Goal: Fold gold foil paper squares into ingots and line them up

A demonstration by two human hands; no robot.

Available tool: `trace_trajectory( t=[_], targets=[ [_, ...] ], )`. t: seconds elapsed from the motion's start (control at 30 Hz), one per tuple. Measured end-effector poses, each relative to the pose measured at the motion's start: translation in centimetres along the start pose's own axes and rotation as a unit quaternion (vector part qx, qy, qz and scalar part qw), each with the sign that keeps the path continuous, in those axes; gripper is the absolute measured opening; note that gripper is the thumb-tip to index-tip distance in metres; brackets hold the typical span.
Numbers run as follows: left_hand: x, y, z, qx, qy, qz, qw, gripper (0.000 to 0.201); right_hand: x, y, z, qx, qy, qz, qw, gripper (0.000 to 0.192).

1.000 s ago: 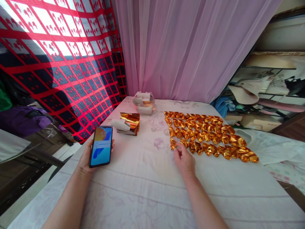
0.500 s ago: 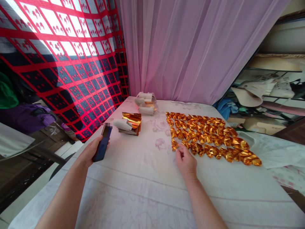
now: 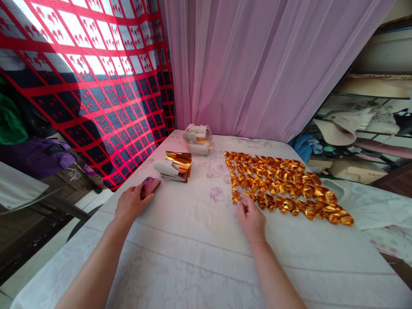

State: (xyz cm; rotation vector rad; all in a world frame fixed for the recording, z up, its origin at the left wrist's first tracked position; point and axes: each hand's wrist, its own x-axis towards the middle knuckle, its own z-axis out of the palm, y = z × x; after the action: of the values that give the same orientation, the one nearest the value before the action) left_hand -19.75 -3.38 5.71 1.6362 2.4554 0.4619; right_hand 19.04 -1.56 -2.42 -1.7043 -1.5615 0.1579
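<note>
A pale cloth-covered table (image 3: 193, 244) before a pink curtain (image 3: 257, 64)
The left hand (image 3: 130, 205) clasps a face-down phone (image 3: 149, 185) on the cloth; the right hand (image 3: 251, 219), fingers curled together, touches the folded gold foil pieces (image 3: 283, 184)

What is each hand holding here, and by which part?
The left hand grips the pink phone, lying face down on the table, by its near end. The right hand rests beside the gold folded pieces; whether its fingers pinch one cannot be told.
</note>
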Motion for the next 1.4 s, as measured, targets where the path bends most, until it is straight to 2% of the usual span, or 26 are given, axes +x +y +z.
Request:
trace_trajectory(
  t=[0.17, 0.37, 0.47, 0.53, 0.6, 0.67, 0.73, 0.77, 0.83, 0.93, 0.97, 1.23, 1.4],
  targets=[
    [-0.2, -0.7, 1.2, 0.122, 0.008, 0.027, 0.992, 0.057, 0.0, 0.0, 0.0, -0.001, 0.007, -0.007, 1.0, 0.043],
    [-0.1, -1.2, 1.8, 0.133, 0.006, 0.02, 0.991, 0.055, -0.2, 0.1, 0.2, -0.017, 0.016, -0.034, 0.999, 0.038],
    [0.0, -1.1, 1.8, 0.131, -0.006, 0.007, 0.991, 0.056, -0.4, -0.1, 0.4, -0.031, 0.057, -0.085, 0.994, 0.033],
    [-0.2, -0.5, 2.1, 0.137, 0.022, 0.003, 0.99, 0.056, -0.4, -0.4, 0.5, -0.038, 0.089, -0.146, 0.985, 0.031],
    [-0.7, 0.6, 2.8, 0.114, 0.097, 0.043, 0.988, 0.05, -0.5, -0.8, 0.6, -0.041, 0.1, -0.211, 0.972, 0.029],
    [-1.3, 2.4, 3.8, 0.026, 0.153, 0.137, 0.978, 0.038, -0.6, -1.6, 0.8, -0.039, 0.088, -0.259, 0.961, 0.027],
    [-2.1, 4.3, 5.2, -0.079, 0.147, 0.23, 0.959, 0.031, -0.6, -2.6, 1.0, -0.029, 0.058, -0.286, 0.956, 0.027],
    [-2.5, 5.2, 5.9, -0.096, 0.137, 0.248, 0.954, 0.028, -0.5, -3.2, 1.1, -0.021, 0.038, -0.291, 0.956, 0.027],
    [-3.0, 6.6, 7.2, -0.115, 0.116, 0.268, 0.949, 0.024, -0.1, -4.6, 1.5, -0.001, -0.017, -0.275, 0.961, 0.027],
    [-3.2, 7.3, 8.5, -0.15, 0.099, 0.273, 0.945, 0.025, 0.9, -6.7, 2.4, 0.039, -0.141, -0.169, 0.975, 0.024],
    [-3.2, 7.3, 8.8, -0.163, 0.097, 0.269, 0.944, 0.026, 1.3, -7.4, 2.8, 0.042, -0.156, -0.152, 0.975, 0.024],
    [-2.3, 6.1, 9.4, -0.271, 0.098, 0.218, 0.932, 0.028, 5.6, -11.5, 8.5, 0.07, -0.207, -0.015, 0.976, 0.021],
    [-2.3, 6.2, 9.4, -0.309, 0.087, 0.206, 0.924, 0.027, 8.1, -14.1, 11.8, 0.096, -0.225, 0.07, 0.967, 0.028]
  ],
)
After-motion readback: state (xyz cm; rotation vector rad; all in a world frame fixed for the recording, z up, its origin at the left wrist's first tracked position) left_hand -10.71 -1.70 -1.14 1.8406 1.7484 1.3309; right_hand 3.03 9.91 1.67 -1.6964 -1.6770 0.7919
